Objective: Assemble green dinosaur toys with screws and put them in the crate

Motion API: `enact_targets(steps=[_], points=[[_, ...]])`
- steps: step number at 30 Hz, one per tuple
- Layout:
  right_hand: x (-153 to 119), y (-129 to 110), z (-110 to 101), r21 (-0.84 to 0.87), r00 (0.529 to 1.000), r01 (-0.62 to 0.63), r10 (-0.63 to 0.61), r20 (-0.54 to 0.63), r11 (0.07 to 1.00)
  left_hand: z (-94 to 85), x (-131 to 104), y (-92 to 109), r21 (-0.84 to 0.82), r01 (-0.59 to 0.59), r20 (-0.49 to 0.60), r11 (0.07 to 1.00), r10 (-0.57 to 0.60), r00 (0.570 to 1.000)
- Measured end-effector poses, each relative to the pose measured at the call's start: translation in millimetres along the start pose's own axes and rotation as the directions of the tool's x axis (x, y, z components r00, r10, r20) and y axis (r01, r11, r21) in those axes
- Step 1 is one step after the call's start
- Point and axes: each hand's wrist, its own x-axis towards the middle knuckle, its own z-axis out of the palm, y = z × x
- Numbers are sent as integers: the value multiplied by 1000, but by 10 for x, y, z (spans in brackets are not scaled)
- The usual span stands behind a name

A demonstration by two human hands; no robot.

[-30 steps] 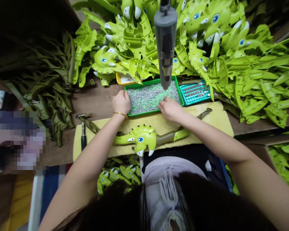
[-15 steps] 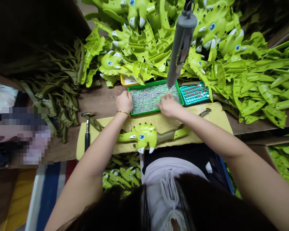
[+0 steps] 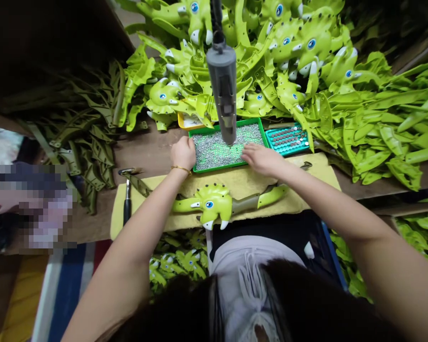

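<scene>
My left hand is closed round the left end of a green tray of small silver screws. Over the tray's right front part, my right hand has its fingers bunched and bent down; whatever they hold is hidden. Between the hands a grey electric screwdriver hangs upright from a cord, its tip above the screws. Nearer to me, a green dinosaur-head toy with a brown and green handle lies on a yellow cloth.
A teal tray with rows of small round pieces adjoins the screw tray. On the cloth's left lies a hammer. Green plastic parts heap up behind and right, brown parts at left. A yellow tray sits behind.
The hanging screwdriver has swung left. My right hand has shifted slightly right, its spread fingers drawing together. My left hand has stayed at the tray's left end.
</scene>
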Motion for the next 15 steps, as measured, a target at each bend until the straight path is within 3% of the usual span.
enact_targets(steps=[2, 4, 6, 9, 12, 15], points=[[-72, 24, -28, -49, 995, -89, 86, -47, 995, 13, 10, -1, 1, 7, -12, 1000, -7, 1000], [-6, -105, 2, -42, 989, -135, 132, -71, 990, 18, 16, -5, 8, 4, -21, 1000, -4, 1000], [138, -321, 72, 3, 994, -93, 93, -59, 996, 12, 12, -9, 16, -4, -19, 1000, 5, 1000], [311, -540, 164, 56, 997, 66, -64, -42, 996, -1, -5, -11, 23, -16, -12, 1000, 16, 1000], [249, -400, 152, 80, 988, 141, -136, -67, 987, 12, -5, -14, 11, -15, -13, 1000, 15, 1000], [-45, -24, 39, 92, 978, 68, -49, -201, 993, 18, 26, -23, -12, -11, -10, 1000, 11, 1000]])
